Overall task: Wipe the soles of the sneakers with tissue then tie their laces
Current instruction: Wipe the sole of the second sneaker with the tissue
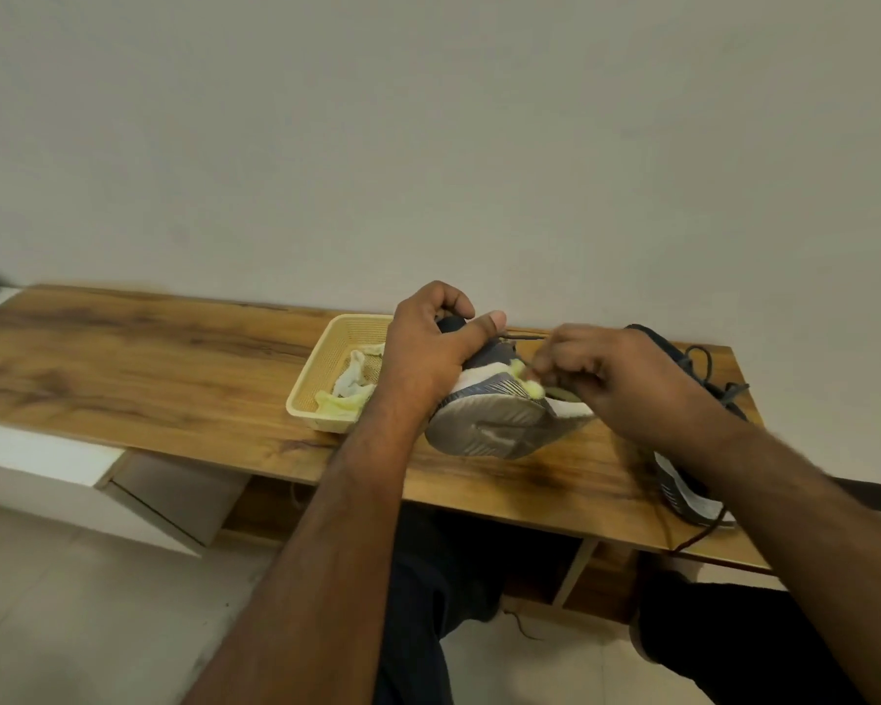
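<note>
My left hand [431,343] grips a grey and navy sneaker [494,424] tipped on its side above the table, its grey sole facing me. My right hand [606,379] pinches a crumpled yellowish tissue [527,381] against the white edge of that sole. A dark lace runs across behind my right fingers. The second navy sneaker [687,488] lies on the table at the right, mostly hidden behind my right forearm, with its dark laces [710,368] loose.
A cream plastic basket [309,394] holding used tissues [349,384] stands on the wooden table [148,358] just left of my left hand. A white wall runs behind the table. A white cabinet [36,457] sits lower left. My legs are under the table.
</note>
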